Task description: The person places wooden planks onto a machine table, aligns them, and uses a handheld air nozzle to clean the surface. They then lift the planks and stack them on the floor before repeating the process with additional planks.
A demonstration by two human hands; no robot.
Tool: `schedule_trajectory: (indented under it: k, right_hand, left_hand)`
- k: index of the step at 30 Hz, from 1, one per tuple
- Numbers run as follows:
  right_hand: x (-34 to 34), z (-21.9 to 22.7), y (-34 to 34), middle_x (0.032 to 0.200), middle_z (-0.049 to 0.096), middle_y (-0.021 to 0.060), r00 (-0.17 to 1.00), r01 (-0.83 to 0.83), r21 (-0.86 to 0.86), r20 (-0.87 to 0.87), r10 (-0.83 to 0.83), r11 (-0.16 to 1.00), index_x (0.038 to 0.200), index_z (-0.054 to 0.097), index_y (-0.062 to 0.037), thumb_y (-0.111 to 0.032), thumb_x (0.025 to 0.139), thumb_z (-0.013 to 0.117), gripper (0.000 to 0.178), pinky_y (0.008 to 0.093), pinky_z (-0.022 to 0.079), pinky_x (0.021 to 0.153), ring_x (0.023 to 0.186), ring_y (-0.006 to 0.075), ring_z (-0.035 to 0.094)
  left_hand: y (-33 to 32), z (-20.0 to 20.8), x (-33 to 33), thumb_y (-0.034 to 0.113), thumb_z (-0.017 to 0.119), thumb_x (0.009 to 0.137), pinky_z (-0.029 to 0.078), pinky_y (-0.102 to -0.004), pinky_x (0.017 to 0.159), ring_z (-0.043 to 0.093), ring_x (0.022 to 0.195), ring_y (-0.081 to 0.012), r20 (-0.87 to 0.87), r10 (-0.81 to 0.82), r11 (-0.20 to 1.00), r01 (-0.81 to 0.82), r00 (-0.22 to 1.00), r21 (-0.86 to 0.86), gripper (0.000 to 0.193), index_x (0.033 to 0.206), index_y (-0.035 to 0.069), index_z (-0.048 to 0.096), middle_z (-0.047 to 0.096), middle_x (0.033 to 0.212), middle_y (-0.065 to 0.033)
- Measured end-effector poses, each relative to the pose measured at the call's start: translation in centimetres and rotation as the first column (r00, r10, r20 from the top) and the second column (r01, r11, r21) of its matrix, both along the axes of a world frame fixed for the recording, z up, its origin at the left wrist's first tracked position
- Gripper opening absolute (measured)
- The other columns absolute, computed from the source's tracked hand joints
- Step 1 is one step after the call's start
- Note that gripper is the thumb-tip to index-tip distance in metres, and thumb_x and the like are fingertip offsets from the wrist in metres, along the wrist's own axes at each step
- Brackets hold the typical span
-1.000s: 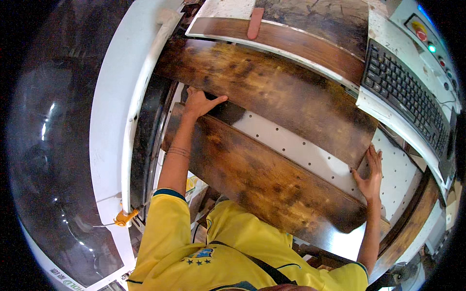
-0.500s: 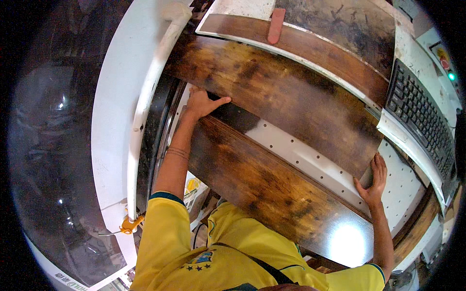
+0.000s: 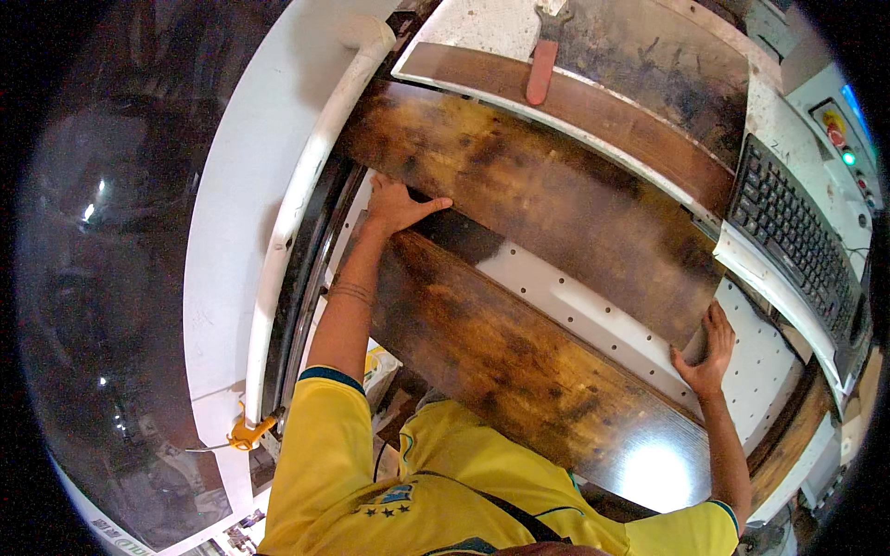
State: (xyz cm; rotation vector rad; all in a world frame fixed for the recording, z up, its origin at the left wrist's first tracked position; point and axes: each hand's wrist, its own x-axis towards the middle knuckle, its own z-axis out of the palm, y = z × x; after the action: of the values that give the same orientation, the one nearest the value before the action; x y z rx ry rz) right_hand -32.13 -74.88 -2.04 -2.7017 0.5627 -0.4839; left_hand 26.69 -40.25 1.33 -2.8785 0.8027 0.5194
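Note:
A long brown wood-grain board (image 3: 538, 176) lies on the white, hole-dotted bed (image 3: 579, 315) of a machine. At its near left corner is my left hand (image 3: 394, 206), with the thumb stretched out along the near edge; the fingertips are partly hidden at the board's edge. My right hand (image 3: 709, 352) touches the near right corner, its fingers stretched along the end and its thumb spread apart. Nearer to me lies a second wood-grain board (image 3: 538, 371), parallel to the first, with a strong light glare on its right end. My forearms reach past its two ends.
A white bar (image 3: 306, 195) runs along the left, with an orange-handled tool (image 3: 248, 432) at its near end. Beyond the boards, a red-handled scraper (image 3: 542, 72) rests on a ledge. A black keyboard (image 3: 788, 227) and a control box with a green light (image 3: 848, 158) stand right.
The head view has shifted slightly, and more of the scraper and control box shows. Both hands stay at the far board's near corners, with no clear movement of the board.

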Motion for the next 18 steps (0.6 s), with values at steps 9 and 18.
schedule_trajectory:
  k: [9,18]
  right_hand:
    - [-0.4,-0.3,0.4,0.153,0.052,0.0224,0.999,0.015,-0.065,-0.027,-0.017,0.998,0.137,0.057,0.0003,-0.030,0.067,0.089,0.083,0.0525,0.041,0.113,0.138,0.0409,0.052]
    - [2.1,4.3,3.0,0.150,0.056,0.0233,0.914,0.343,0.163,-0.282,-0.290,0.925,0.143,0.056,0.0017,-0.036,0.067,0.090,0.091,0.0459,0.048,0.112,0.135,0.0398,0.056]
  left_hand:
    - [0.6,-1.2,0.3,0.099,0.066,0.059,0.020,-0.0565,0.127,0.016,0.156,-0.0523,0.019,0.000,0.999,0.001,1.000,-0.039,0.146,0.152,-0.010,0.037,0.020,0.164,-0.0385]
    - [-1.1,3.6,-3.1,0.083,0.076,0.068,0.047,-0.0505,0.107,0.059,0.130,-0.0407,0.066,0.049,0.991,-0.041,0.997,-0.124,0.101,0.123,-0.001,0.072,0.064,0.135,-0.0253]
